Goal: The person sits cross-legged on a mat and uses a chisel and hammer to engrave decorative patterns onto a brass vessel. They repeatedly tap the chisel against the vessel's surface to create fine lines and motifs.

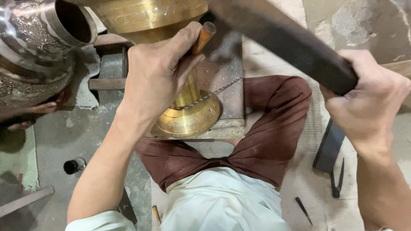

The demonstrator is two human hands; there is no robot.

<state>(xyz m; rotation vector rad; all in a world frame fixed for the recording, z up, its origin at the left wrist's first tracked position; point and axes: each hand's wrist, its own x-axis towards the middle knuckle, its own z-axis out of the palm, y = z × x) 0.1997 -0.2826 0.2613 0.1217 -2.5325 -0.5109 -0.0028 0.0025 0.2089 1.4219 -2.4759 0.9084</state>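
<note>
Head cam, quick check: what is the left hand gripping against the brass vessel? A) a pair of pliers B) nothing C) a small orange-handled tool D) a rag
C: the left hand is closed around a small orange-handled tool set against the stem of the golden brass vessel, while the right hand grips a long dark bar.

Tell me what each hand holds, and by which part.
The left hand grips a small chisel around its shaft, orange top sticking out. The right hand grips a dark bar at its lower end.
</note>
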